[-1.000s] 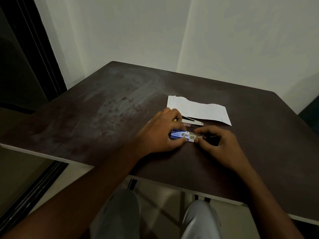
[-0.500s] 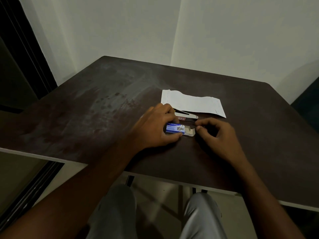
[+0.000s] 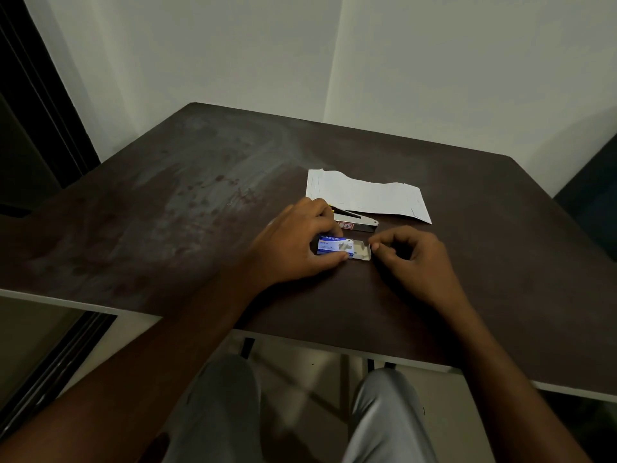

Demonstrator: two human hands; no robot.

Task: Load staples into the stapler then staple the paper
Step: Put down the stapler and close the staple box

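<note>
Staple box [image 3: 334, 246]: light, crushable card; my left hand [image 3: 293, 242] pins its sleeve, right hand [image 3: 414, 259] pinches the tray end. Grip the sides.

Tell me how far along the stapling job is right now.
Early stage. Done: the blue staple box has its inner tray slid out. In hand: the left hand holds the box on the table while the right hand pinches at the tray's end. Left: the stapler lies untouched behind the box, not visibly loaded, and the paper is unstapled.
</note>
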